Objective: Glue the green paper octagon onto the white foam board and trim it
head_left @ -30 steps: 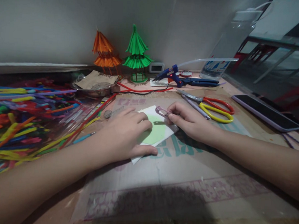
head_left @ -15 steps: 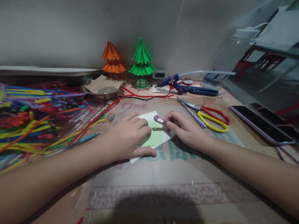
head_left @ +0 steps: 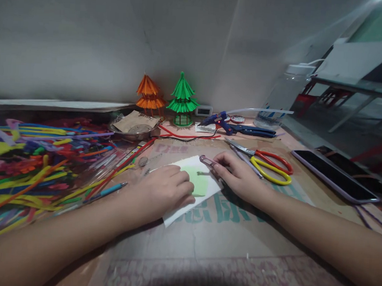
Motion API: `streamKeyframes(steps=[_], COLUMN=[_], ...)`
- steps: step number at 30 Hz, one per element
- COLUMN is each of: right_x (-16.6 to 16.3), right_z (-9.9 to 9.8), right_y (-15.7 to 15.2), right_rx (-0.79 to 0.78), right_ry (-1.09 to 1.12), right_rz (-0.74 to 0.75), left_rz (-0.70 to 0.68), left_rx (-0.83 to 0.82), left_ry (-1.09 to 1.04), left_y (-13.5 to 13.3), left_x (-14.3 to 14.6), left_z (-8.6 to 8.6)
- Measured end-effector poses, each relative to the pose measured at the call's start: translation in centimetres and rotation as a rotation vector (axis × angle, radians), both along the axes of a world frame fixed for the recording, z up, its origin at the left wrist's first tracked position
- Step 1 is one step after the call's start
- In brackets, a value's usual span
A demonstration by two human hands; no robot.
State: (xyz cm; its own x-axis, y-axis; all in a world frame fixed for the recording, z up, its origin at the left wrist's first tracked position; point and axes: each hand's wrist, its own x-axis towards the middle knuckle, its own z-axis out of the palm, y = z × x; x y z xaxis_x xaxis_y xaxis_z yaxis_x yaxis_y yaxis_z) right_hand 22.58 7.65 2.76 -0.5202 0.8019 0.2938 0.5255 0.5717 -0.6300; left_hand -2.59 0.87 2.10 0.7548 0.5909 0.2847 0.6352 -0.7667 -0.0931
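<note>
A white sheet of paper (head_left: 177, 213) lies tilted on the covered tabletop, with a light green paper (head_left: 199, 184) on top of it. My left hand (head_left: 166, 186) is closed over their left side, its curled fingers pressed on the papers and the thumb hidden. Between the thumb and fingers of my right hand (head_left: 232, 171) is a slim mauve piece (head_left: 206, 161) with a rounded end and a pale slot; its exact kind is unclear. That piece points left above the green paper's upper right part and casts a shadow there.
Scissors (head_left: 271, 166) with red and yellow handles and a phone (head_left: 335, 176) lie to the right. Pipe cleaners (head_left: 42, 173) crowd the left. A glue gun (head_left: 217, 121), metal bowl (head_left: 135, 133), water bottle (head_left: 278, 96), orange tower (head_left: 150, 96) and green tower (head_left: 182, 100) stand behind.
My left thumb, stretched out before, is now tucked out of sight and the fingers are more curled. My right hand keeps its pinch on the mauve piece. The whole view has tilted up slightly.
</note>
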Motion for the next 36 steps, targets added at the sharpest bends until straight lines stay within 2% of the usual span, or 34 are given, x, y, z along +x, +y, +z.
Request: streamKeyframes(steps=[3, 10, 17, 22, 29, 32, 36], right_x=[0.4, 1.7, 2.8, 3.5, 4.0, 4.0, 3.2], right_z=[-0.1, -1.0, 0.6, 0.8, 2.3, 3.0, 3.0], right_y=[1.2, 3.8, 4.5, 5.8, 6.4, 8.4, 12.4], right_rx=[0.027, 0.185, 0.355, 0.287, 0.284, 0.259, 0.102], right_ry=[-0.066, -0.233, -0.239, -0.249, -0.318, -0.335, -0.263], right_rz=[-0.043, -0.024, -0.044, -0.122, -0.244, -0.253, -0.320], left_rz=[-0.024, -0.039, 0.028, -0.003, 0.007, 0.013, 0.018], left_rx=[-0.045, -0.022, -0.214, -0.304, -0.288, -0.312, -0.333], left_ry=[-0.020, -0.085, -0.270, -0.304, -0.237, -0.280, -0.314], left_y=[0.2, 0.5, 1.3, 1.7, 1.4, 1.6, 1.7], left_x=[-0.3, -0.4, -0.2, -0.6, -0.6, -0.6, -0.7], left_z=[0.1, -0.4, 0.0, 0.5, 0.4, 0.1, 0.0])
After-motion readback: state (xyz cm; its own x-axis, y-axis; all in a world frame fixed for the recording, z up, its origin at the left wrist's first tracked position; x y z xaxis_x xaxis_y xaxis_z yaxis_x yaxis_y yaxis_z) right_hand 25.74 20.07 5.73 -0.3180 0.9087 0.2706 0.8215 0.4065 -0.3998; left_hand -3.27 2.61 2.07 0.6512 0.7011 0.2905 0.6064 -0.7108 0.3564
